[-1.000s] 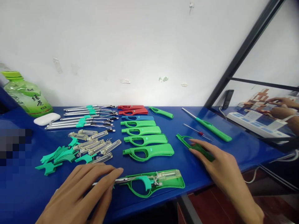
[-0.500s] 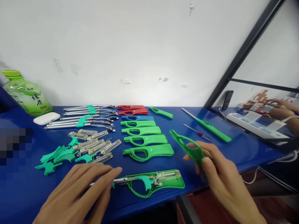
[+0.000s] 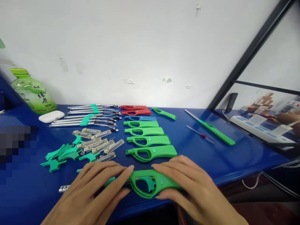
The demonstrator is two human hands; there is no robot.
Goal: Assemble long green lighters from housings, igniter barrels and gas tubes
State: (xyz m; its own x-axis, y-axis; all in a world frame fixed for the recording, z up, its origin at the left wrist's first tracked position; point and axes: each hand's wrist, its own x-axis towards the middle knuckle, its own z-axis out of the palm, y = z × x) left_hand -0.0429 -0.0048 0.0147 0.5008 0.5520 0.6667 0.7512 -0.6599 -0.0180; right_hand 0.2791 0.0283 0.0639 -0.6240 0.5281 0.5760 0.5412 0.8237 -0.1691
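Note:
A green lighter body (image 3: 161, 181) lies near the table's front edge, its top shell over the lower half and a teal trigger (image 3: 150, 183) showing in its loop. My right hand (image 3: 189, 184) grips the wide handle end, thumb in front and fingers behind. Around the narrow neck close the fingers of my left hand (image 3: 93, 190). The tip of a metal tube (image 3: 64, 188) sticks out left of that hand. Beyond the hands, several green lighter shells (image 3: 164, 151) lie in a column, with a blue one (image 3: 140, 118) and red ones (image 3: 137, 112) behind.
Clear fuel tanks (image 3: 114, 146), teal triggers (image 3: 55, 164) and metal tubes (image 3: 77, 122) lie at left, near a white case (image 3: 51, 116) and bottle (image 3: 35, 93). At right are a long green lighter (image 3: 217, 134), a thin red-collared tool (image 3: 203, 136), a power strip (image 3: 260, 129) and another person's hand (image 3: 290, 118).
My right hand has moved left and down, bringing the loose green shell onto the lower half, so the clear tank is now covered. My left hand has shifted slightly right along the neck.

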